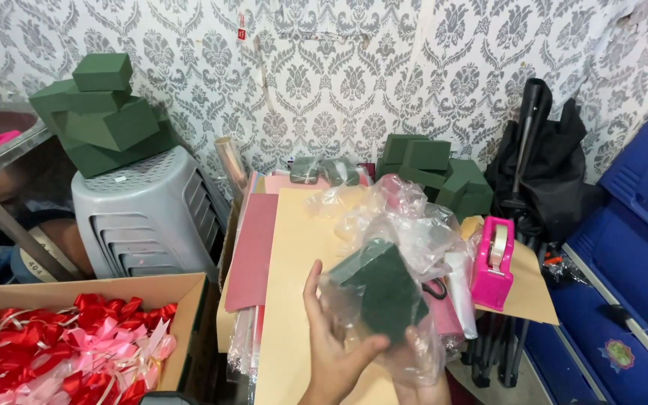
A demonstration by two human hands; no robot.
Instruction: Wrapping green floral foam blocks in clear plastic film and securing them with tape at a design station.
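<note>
Both hands, left and right, clasp a plastic-wrapped green foam block, fingers closed around it.

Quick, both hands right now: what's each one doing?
Left hand: fingers closed around the dark green foam block in its clear plastic bag.
Right hand: grips the bag from below, mostly hidden.
</note>
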